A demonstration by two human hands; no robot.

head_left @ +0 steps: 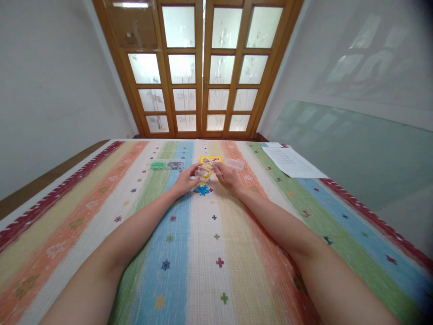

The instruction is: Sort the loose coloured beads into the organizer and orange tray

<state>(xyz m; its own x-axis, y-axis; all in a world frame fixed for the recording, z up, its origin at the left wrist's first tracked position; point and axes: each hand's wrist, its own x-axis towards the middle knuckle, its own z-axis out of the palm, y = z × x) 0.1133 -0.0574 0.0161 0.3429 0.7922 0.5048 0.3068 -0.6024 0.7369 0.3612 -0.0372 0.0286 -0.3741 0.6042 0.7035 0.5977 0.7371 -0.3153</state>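
Note:
Between my two hands is a small see-through plastic packet [204, 173] with yellow bits showing in or through it; whether it is a bag or a box I cannot make out. My left hand [186, 179] has its fingers closed on the packet's left side. On the opposite side, my right hand [228, 176] grips it with bent fingers. Just below the packet, a little heap of small blue pieces [202, 190] lies on the striped tablecloth [206, 253]. Behind the hands is a yellow card or package [211, 159], partly covered.
Left of my hands are clear boxes, one with green contents [158, 166] and one with dark contents [175, 165]. A translucent pinkish box [236, 164] sits by my right hand. Printed paper [291, 161] lies at the right. Beyond the table stand wood-framed glass doors [203, 67].

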